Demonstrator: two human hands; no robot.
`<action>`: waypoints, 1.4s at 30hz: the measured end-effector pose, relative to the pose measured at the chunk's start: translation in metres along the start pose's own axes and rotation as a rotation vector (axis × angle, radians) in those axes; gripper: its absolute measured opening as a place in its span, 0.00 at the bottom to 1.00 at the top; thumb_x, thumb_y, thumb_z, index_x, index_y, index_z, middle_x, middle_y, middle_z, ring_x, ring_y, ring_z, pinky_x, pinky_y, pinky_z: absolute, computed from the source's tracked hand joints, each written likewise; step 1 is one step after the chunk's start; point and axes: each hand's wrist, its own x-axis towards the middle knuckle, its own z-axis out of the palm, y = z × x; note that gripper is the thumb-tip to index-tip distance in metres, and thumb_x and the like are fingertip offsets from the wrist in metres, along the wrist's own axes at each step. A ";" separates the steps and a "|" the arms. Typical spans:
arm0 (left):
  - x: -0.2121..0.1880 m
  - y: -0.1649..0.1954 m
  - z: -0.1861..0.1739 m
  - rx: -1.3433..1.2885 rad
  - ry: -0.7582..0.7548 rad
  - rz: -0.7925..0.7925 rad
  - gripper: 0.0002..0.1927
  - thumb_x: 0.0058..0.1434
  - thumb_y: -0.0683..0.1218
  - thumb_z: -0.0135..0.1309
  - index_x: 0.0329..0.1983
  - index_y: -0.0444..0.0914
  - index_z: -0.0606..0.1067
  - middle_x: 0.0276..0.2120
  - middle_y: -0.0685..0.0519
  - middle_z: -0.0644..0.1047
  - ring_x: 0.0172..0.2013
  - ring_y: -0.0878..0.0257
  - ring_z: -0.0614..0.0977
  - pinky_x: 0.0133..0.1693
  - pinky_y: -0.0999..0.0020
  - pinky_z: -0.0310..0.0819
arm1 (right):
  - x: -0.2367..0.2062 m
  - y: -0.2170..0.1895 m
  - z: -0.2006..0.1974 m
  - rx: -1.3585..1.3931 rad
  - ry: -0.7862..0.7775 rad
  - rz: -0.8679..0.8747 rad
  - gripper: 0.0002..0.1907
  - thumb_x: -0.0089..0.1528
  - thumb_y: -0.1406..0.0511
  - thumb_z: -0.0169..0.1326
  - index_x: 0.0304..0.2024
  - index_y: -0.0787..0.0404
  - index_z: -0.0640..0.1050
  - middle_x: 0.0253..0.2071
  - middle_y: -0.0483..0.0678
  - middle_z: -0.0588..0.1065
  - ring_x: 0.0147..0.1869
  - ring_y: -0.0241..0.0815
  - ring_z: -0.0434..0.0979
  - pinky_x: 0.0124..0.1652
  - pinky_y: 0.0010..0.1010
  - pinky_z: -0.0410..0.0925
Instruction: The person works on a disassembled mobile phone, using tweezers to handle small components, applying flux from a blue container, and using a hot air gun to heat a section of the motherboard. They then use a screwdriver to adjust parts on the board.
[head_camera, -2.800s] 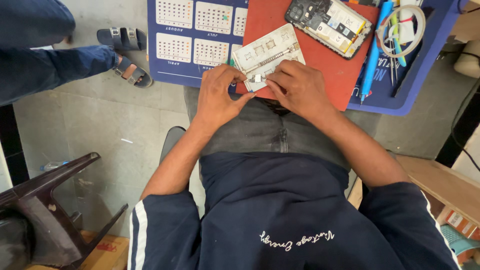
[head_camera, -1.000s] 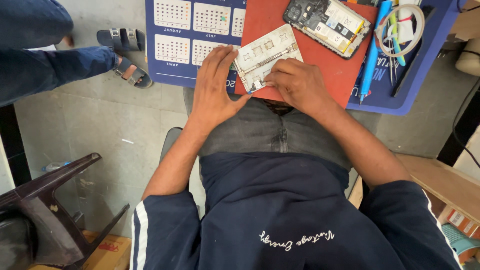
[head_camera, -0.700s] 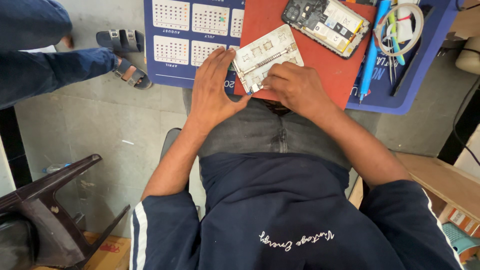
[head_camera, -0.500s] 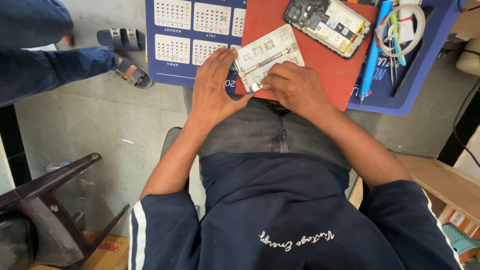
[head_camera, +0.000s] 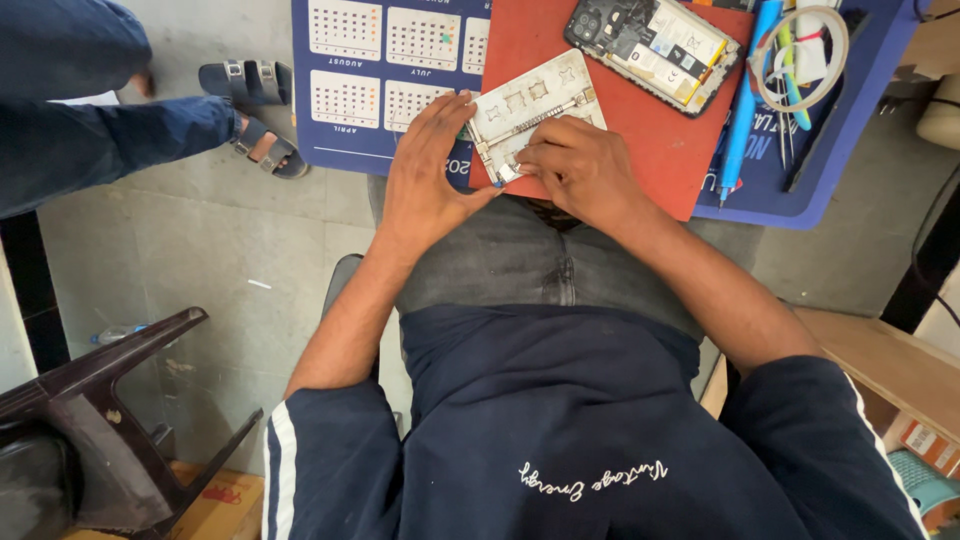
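Observation:
A metal holding fixture (head_camera: 530, 105) with cut-out slots lies at the near edge of a red mat (head_camera: 640, 140). My left hand (head_camera: 425, 165) rests flat against the fixture's left side, fingers together, thumb stretched toward its near corner. My right hand (head_camera: 575, 165) is curled over the fixture's near end and pinches something small there; what it is stays hidden under the fingers. An opened phone (head_camera: 650, 45) with bare circuit board lies farther back on the mat.
A blue calendar sheet (head_camera: 390, 60) covers the desk. A blue pen (head_camera: 745, 100), a coil of wire (head_camera: 800, 45) and thin tools lie at the right. Another person's legs and sandalled foot (head_camera: 265, 145) are at the left. A dark stool (head_camera: 90, 400) stands at bottom left.
My left hand has shifted from gripping the fixture's near edge to lying flat along its left side. My right hand stays curled on the near end.

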 end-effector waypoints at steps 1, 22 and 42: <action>0.000 0.000 0.000 -0.003 0.001 0.003 0.47 0.42 0.45 0.77 0.65 0.35 0.68 0.66 0.45 0.71 0.69 0.47 0.68 0.69 0.52 0.62 | 0.000 -0.001 0.000 0.012 0.000 0.013 0.04 0.60 0.69 0.66 0.38 0.58 0.84 0.37 0.42 0.76 0.42 0.43 0.79 0.35 0.35 0.71; 0.000 0.006 -0.003 -0.009 0.018 0.015 0.51 0.43 0.45 0.77 0.70 0.38 0.65 0.67 0.46 0.69 0.71 0.45 0.65 0.70 0.50 0.61 | -0.003 -0.002 -0.005 0.042 -0.038 0.055 0.08 0.59 0.69 0.67 0.41 0.59 0.84 0.37 0.45 0.76 0.43 0.45 0.77 0.40 0.35 0.72; 0.000 0.006 -0.001 -0.071 0.068 0.061 0.31 0.46 0.43 0.75 0.50 0.38 0.72 0.64 0.45 0.70 0.67 0.44 0.70 0.66 0.50 0.67 | -0.006 -0.005 0.002 -0.004 -0.018 0.040 0.06 0.59 0.67 0.68 0.38 0.59 0.84 0.36 0.43 0.76 0.41 0.43 0.77 0.36 0.35 0.71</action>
